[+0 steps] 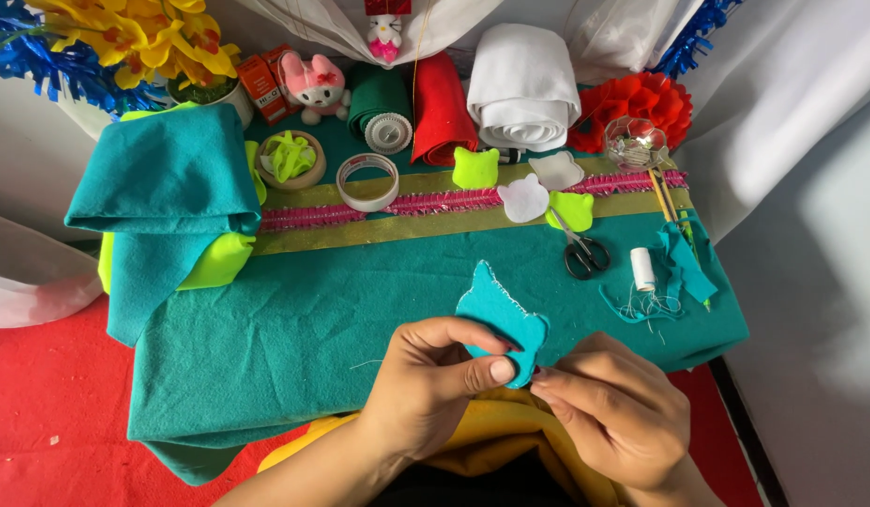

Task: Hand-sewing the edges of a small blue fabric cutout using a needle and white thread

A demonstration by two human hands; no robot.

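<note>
- The left hand is clamped on a teal felt piece shaped like a cat head, thumb on the front and fingers behind. The piece is held in the air above the near edge of the table, not resting on it.
- The right hand has its fingertips pinched together at the lower edge of the piece; whether they hold a needle I cannot tell.
- If the left grip becomes loose, I think the soft piece can bend or turn, and the white stitches along its edge may become uneven.
- A thin thread, if there is one, may catch on the loose threads near the white spool by the right edge.
- The scissors lie well apart, so I judge little danger from them.
</note>
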